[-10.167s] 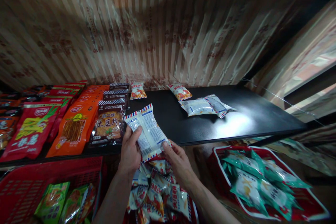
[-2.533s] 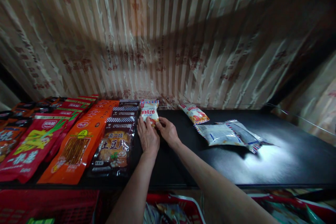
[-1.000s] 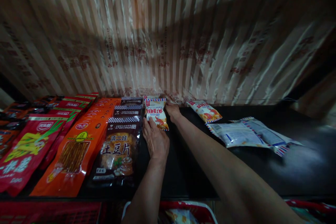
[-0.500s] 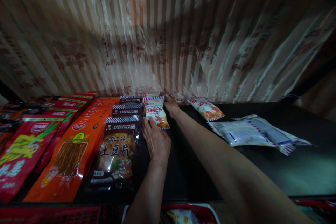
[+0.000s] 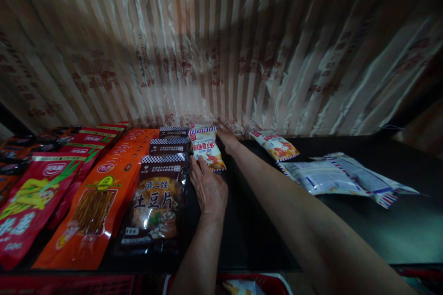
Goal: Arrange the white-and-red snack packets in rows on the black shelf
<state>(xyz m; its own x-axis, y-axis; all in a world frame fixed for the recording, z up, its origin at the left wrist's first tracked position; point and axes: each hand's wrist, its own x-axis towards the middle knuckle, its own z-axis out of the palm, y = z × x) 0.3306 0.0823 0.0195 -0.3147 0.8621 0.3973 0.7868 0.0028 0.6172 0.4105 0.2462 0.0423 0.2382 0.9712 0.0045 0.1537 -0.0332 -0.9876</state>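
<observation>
A small white snack packet with a red and blue striped edge [image 5: 208, 151] lies on the black shelf [image 5: 346, 235] near the back curtain. My left hand [image 5: 206, 187] rests flat below it, fingers stretched out and touching the packet's lower left edge. My right hand [image 5: 226, 138] reaches to the packet's upper right corner by the curtain; its fingers are mostly hidden. Another packet of the same kind [image 5: 201, 130] peeks out behind the first.
Left of my hands lie rows of dark potato-chip bags [image 5: 155, 198], orange bags [image 5: 95, 203] and red bags [image 5: 31, 198]. To the right lie a third striped packet [image 5: 276, 144] and two face-down packets [image 5: 342, 179]. A striped curtain [image 5: 221, 46] closes the back. A red basket rim [image 5: 263, 281] shows below.
Earlier I held a face-down packet over the basket; since then both hands moved to the shelf's back. In the last second the hands barely shifted, nudging the packet.
</observation>
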